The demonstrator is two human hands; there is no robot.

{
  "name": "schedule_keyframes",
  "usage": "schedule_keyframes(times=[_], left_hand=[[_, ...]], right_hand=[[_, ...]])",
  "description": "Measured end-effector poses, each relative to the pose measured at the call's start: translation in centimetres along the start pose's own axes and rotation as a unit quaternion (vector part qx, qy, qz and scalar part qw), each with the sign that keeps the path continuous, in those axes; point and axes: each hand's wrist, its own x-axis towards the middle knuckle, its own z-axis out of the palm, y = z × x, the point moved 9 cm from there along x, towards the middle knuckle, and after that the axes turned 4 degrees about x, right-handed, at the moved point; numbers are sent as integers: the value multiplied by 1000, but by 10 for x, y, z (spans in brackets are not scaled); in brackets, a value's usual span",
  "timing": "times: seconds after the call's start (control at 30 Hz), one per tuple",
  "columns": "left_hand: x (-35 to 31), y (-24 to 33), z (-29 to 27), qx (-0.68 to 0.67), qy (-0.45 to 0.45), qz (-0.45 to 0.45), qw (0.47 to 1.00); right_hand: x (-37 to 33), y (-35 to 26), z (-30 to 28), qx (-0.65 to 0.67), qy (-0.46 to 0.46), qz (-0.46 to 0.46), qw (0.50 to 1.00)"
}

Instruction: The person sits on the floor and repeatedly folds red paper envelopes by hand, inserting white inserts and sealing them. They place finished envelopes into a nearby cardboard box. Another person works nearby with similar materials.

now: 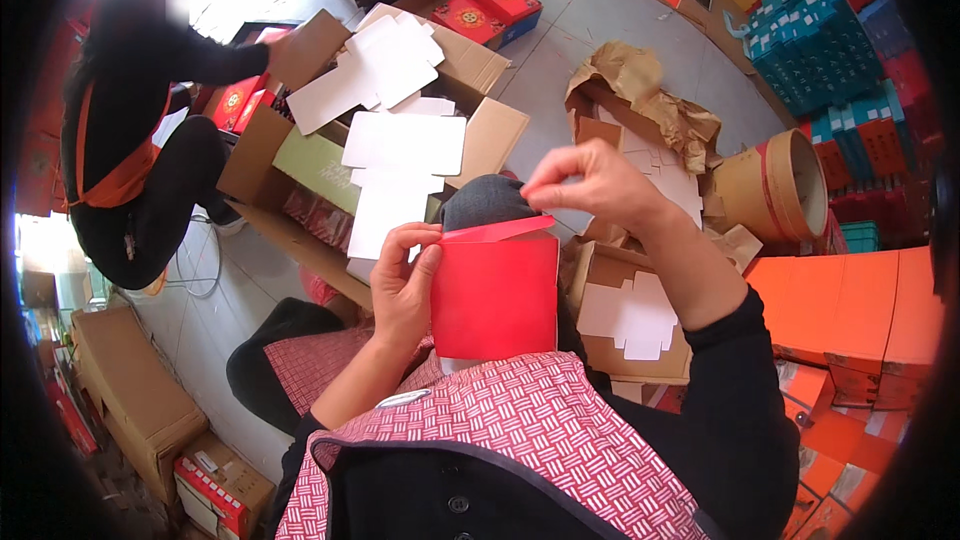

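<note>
A square red box with a narrow folded flap along its top edge rests on my lap, over the checked apron. My left hand grips its upper left corner, thumb in front. Above the upper right corner, my right hand is raised with thumb and forefinger pinched together. Whatever lies in that pinch, if anything, is too small to tell. My dark-trousered knee shows just behind the flap.
An open carton holds flat white card blanks. Another person crouches at left. To my right stand a smaller carton, a brown cardboard drum and orange boxes. Teal boxes are stacked at far right.
</note>
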Motion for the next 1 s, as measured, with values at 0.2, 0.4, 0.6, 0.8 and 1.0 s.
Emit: schedule_keyframes(times=[0.2, 0.4, 0.6, 0.8, 1.0], left_hand=[[2, 17, 16, 129, -9, 38, 991], [16, 63, 69, 456, -94, 193, 864], [26, 58, 96, 457, -147, 181, 858], [22, 51, 95, 452, -147, 165, 864], [21, 57, 96, 447, -157, 191, 859]], right_hand=[[-34, 38, 12, 192, 27, 134, 972], [-35, 46, 12, 205, 63, 126, 969], [-36, 60, 18, 204, 103, 100, 968], [-51, 48, 19, 131, 206, -33, 969], [-58, 67, 21, 338, 186, 36, 922]])
